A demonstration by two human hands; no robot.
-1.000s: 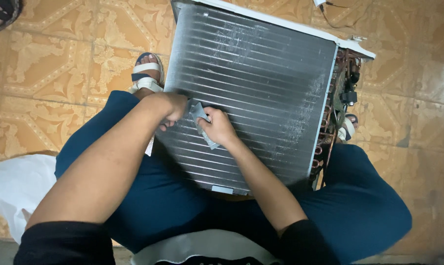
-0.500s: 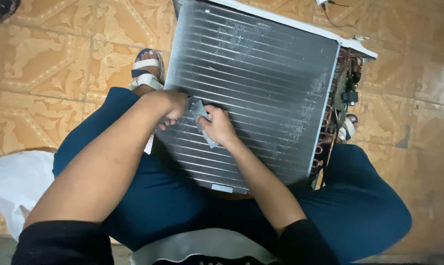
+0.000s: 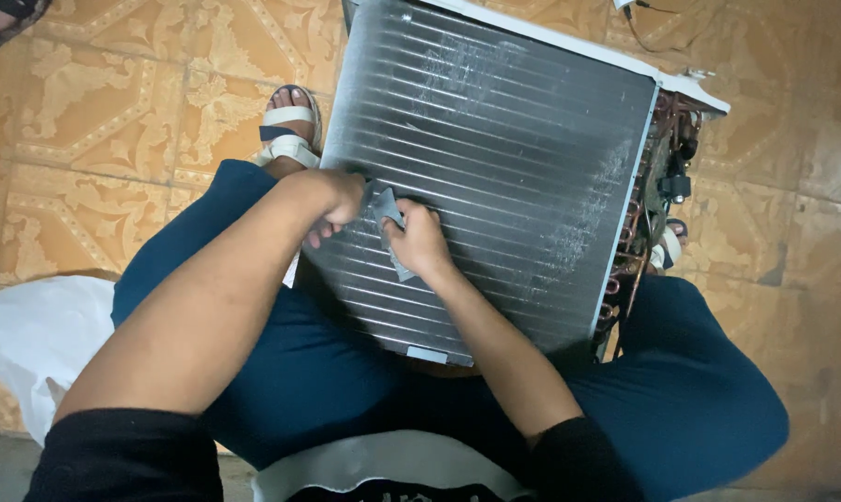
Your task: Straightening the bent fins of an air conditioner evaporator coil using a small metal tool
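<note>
**Both hands on the fin face of a coil unit**

A person sits low with a finned condenser coil [image 3: 495,177] propped between blue-trousered knees, its grey face tilted up toward them. The right hand [image 3: 419,240] is curled shut around a small grey fin comb [image 3: 390,223], pressing it against the fins near the coil's left edge. The left hand [image 3: 332,200] is bent closed just beside it, knuckles at the coil's rim, seemingly bracing the unit; whether it pinches anything I cannot tell. Paler scuffed patches show on the fins high up and toward the right side.

The risks I would judge from here: the fins look thin and soft, so a comb dragged at a slant could fold them flat instead of straightening them. Their edges could also nick the knuckles resting on them. The unit leans only on the legs, so a hard push might tip it toward the copper tubing [image 3: 639,232] and wiring exposed at its right end.

A sandalled foot [image 3: 289,130] rests on the patterned tile floor [image 3: 95,121] beyond the coil. A white plastic bag [image 3: 30,344] lies at the left; what it contains is hidden.
</note>
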